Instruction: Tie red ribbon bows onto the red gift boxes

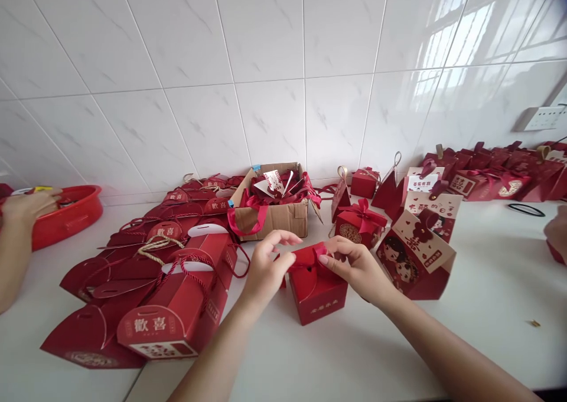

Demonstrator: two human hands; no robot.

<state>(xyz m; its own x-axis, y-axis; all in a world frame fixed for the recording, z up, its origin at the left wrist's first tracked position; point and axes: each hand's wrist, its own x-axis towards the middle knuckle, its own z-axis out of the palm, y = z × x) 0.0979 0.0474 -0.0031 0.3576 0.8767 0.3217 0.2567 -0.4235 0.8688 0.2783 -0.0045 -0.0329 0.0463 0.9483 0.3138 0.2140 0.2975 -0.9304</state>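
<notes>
A small red gift box [319, 300] with gold lettering on its front stands on the white counter between my hands. A red ribbon [319, 252] lies across its top. My left hand [269, 267] is at the box's left upper edge, thumb bent against the ribbon's left part and a forefinger raised apart; its lower fingers are partly hidden. From the right, my right hand [359, 266] pinches the ribbon between thumb and fingers above the lid. Just behind stands another red box [361, 228] with a ribbon bow and a round gold emblem.
Rows of red gift boxes [170, 307] with cords fill the left. An open cardboard box [274, 220] holds ribbons and cards. Printed boxes [414, 257] stand at right, a black band [526, 209] beyond. Another person's hand [33, 204] reaches to a red basin [71, 222]; another hand [557, 231] shows at right.
</notes>
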